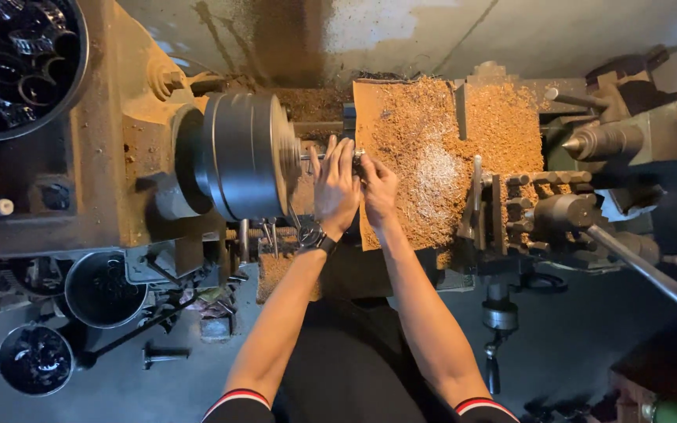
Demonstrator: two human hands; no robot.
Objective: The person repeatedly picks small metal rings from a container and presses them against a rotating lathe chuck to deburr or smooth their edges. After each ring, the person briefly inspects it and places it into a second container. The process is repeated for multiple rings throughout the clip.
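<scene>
I look down on a metal lathe. My left hand (335,188) and my right hand (378,190) meet just right of the big grey chuck (246,154). Both close around a small dark metal part (357,160) at the end of a thin rod sticking out of the chuck. My left fingers point up along the rod, and a black watch sits on that wrist. My right fingers pinch the part from the right. What lies under the fingers is hidden.
A board heaped with brown and silver shavings (432,149) covers the carriage. The tool post and handles (542,207) and the pointed tailstock centre (597,142) stand at right. Round tubs of dark metal rings (17,63) sit at left, with others (34,359) on the floor.
</scene>
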